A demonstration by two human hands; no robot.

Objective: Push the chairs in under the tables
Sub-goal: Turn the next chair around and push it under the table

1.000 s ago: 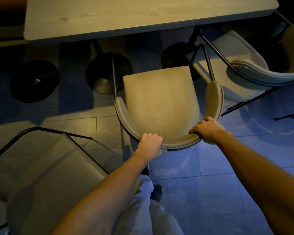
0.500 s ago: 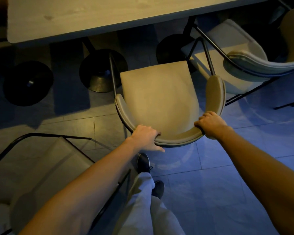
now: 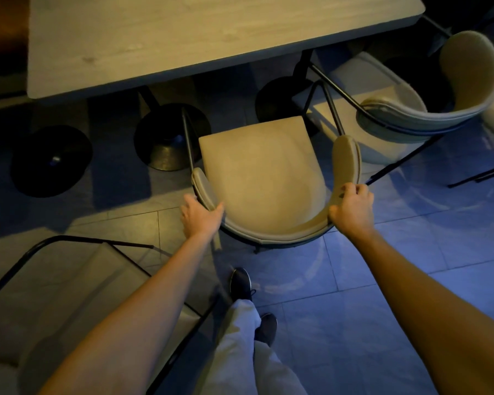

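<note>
Head view: left grip (image 3: 201,216) rests open against the chair (image 3: 263,178) back; right grip (image 3: 351,208) clasps its rim, near the counter (image 3: 183,38).

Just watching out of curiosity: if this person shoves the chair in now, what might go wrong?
The chair may catch on the round table base just ahead. The neighbouring chair stands close on the right and could snag. The left hand only touches the backrest, open, so the push may skew.
</note>
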